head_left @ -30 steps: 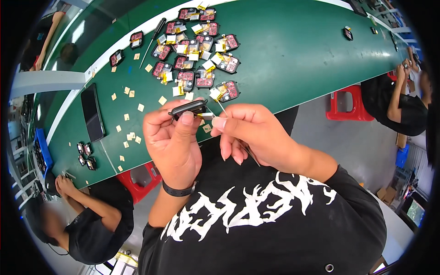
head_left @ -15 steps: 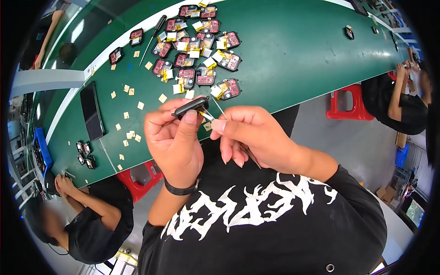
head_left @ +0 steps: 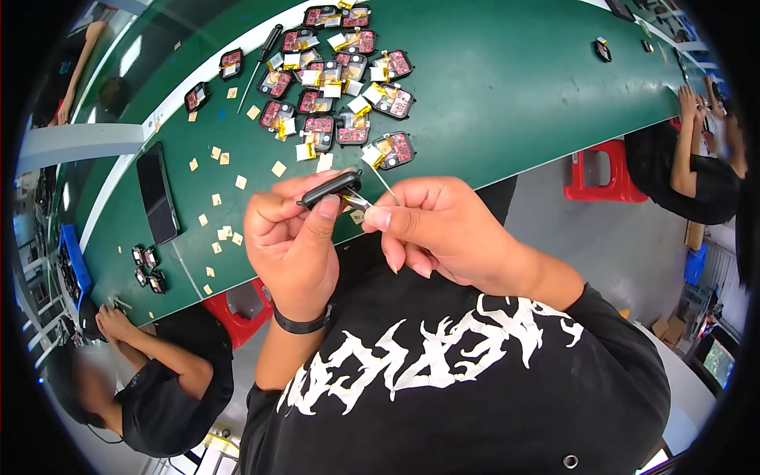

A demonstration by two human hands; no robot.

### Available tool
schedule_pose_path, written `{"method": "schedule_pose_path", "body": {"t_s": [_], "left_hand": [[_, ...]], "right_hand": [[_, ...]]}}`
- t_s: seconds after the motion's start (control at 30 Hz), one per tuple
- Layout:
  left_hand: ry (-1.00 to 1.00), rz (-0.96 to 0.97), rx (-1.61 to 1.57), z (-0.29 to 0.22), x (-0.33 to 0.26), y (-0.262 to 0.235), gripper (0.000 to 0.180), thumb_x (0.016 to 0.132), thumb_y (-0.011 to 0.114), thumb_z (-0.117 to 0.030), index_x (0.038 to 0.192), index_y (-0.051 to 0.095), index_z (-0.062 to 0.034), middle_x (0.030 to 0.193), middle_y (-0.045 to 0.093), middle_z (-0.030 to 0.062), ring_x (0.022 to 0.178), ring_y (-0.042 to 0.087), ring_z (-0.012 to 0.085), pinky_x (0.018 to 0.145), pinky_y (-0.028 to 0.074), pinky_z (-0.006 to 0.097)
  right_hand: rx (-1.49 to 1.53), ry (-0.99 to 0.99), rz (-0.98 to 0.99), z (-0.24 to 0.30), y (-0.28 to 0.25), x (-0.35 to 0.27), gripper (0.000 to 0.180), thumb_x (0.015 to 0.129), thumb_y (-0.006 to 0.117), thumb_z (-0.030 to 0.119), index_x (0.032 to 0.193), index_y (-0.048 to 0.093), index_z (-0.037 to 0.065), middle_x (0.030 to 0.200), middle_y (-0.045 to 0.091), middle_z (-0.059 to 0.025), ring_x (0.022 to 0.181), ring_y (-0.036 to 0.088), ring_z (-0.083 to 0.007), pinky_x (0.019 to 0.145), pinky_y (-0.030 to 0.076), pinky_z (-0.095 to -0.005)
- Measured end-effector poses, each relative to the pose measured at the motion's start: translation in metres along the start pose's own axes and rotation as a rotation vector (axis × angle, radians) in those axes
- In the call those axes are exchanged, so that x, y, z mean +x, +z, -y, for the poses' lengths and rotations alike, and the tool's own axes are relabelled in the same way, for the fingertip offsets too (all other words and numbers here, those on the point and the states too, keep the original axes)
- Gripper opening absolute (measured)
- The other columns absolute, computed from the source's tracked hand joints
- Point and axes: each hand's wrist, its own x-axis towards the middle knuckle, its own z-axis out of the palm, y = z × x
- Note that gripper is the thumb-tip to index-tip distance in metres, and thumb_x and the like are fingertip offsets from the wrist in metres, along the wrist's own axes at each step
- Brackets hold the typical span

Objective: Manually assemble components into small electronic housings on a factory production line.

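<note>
My left hand point(head_left: 297, 237) pinches a black oval device casing point(head_left: 331, 188) between thumb and fingers, held edge-up above the near side of the green table. In my right hand point(head_left: 439, 226) is a pair of slim metal tweezers point(head_left: 381, 179), their two prongs spread. One prong reaches to the casing's underside, by a small yellow-and-silver part point(head_left: 354, 199); the other stands clear to the right of it. My fingers hide the tweezers' middle, and the inside of the casing is turned away from view.
Several opened casings point(head_left: 352, 131) with red boards and silver-yellow batteries cluster beyond my hands. A screwdriver point(head_left: 269, 43), small tan squares point(head_left: 241, 182) and a dark phone-like slab point(head_left: 158, 194) lie leftward. Co-workers point(head_left: 170, 396) sit on both sides; a red stool point(head_left: 606, 174) stands right.
My left hand and wrist have shifted slightly left. The tweezers' rear end, which showed below my right hand, is now out of sight. Both holds stay the same.
</note>
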Motion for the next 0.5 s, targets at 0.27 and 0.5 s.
{"method": "schedule_pose_path", "body": {"t_s": [0.27,0.5], "left_hand": [[-0.093,-0.072,0.053,-0.006,-0.001,0.015,0.016,0.094,0.060,0.003,0.095,0.045,-0.0048,0.106,0.065,0.0159,0.097,0.067,0.0227,0.082,0.058,0.033],[-0.250,-0.156,-0.013,-0.010,-0.001,0.014,0.011,0.097,0.058,-0.001,0.104,0.050,-0.0031,0.107,0.065,0.0117,0.095,0.066,0.0156,0.081,0.058,0.029]], "right_hand": [[-0.536,-0.413,-0.233,-0.021,0.000,0.004,0.015,0.094,0.065,0.015,0.091,0.064,0.000,0.070,0.064,-0.0041,0.057,0.059,-0.0093,0.052,0.045,-0.0257],[-0.460,-0.674,-0.296,-0.033,-0.011,0.012,0.019,0.089,0.072,0.013,0.104,0.067,0.002,0.083,0.065,-0.0076,0.061,0.055,-0.0112,0.055,0.045,-0.0258]]}}
